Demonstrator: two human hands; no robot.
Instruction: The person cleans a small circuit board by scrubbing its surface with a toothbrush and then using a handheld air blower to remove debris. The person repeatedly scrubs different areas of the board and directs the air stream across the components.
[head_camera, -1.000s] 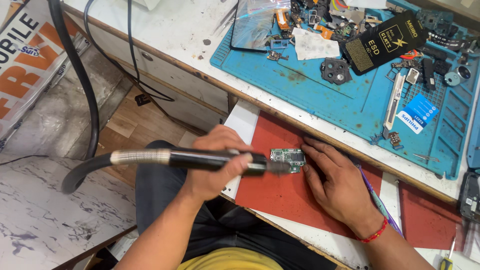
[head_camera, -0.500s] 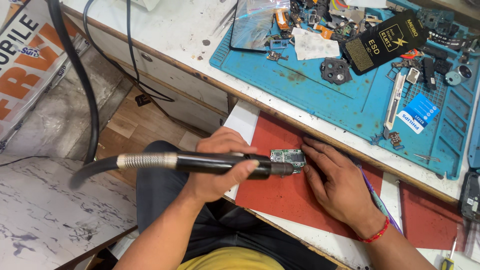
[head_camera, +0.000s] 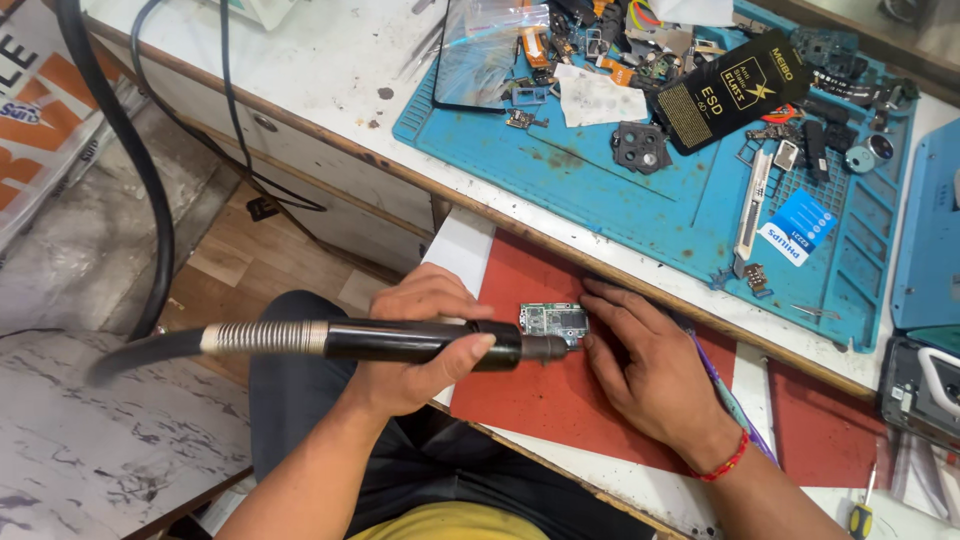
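Left hand (head_camera: 420, 345) fisted around the hot-air handpiece (head_camera: 400, 340); right hand (head_camera: 650, 375) lies flat, fingertips apparently steadying the circuit board (head_camera: 552, 322).

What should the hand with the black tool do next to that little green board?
Probably ease the nozzle tip over the circuit board: the left hand holds the black hot-air handpiece level, its tip at the board's near edge, while the right hand pins it to the red mat.

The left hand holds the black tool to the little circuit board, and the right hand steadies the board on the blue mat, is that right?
Not quite. In the head view the board lies on the red mat, not the blue mat. The left hand does hold the black tool to it, and the right hand steadies it.
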